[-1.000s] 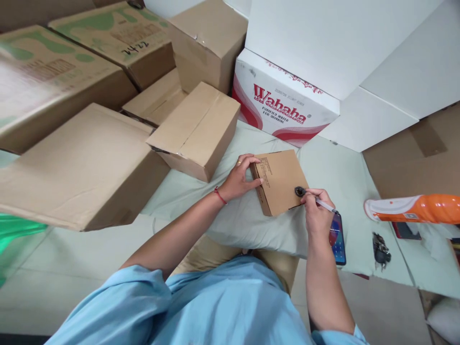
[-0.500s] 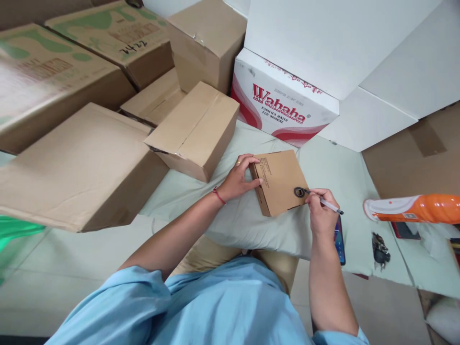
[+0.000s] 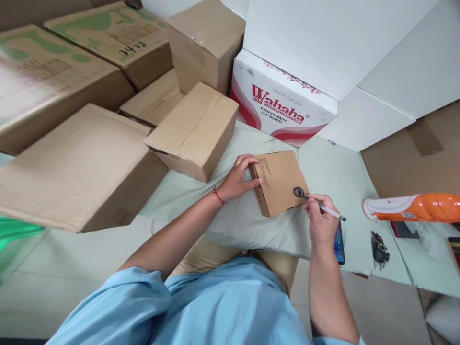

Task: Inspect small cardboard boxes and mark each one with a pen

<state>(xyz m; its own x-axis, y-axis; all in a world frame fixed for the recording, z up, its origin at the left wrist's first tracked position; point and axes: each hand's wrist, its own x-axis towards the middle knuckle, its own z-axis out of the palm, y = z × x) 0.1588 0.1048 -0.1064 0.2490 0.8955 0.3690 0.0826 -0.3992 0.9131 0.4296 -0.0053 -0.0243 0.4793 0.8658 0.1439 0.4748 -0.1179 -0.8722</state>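
A small flat brown cardboard box [image 3: 282,179] lies on the pale green cloth, with printed lines of text near its left edge. My left hand [image 3: 239,181] grips that left side, thumb on top and fingers over the far corner. Near the box's right corner is a dark ring-shaped mark [image 3: 298,192]. My right hand [image 3: 321,215] is closed on a pen [image 3: 328,211] with a clear barrel. The pen's dark tip meets the ring's lower right edge. Partly behind my right wrist lies a phone [image 3: 339,247] with a lit screen.
Several larger cardboard boxes [image 3: 194,129] stand on the left. A white and red Wahaha carton [image 3: 283,100] is at the back, beside large white boxes [image 3: 334,38]. On the right are an orange and white bottle [image 3: 413,207] and a bunch of keys [image 3: 380,249].
My right hand has shifted slightly and the pen has tilted, its tip now lower on the ring. The ring's line looks thicker. My left hand and the box stay put.
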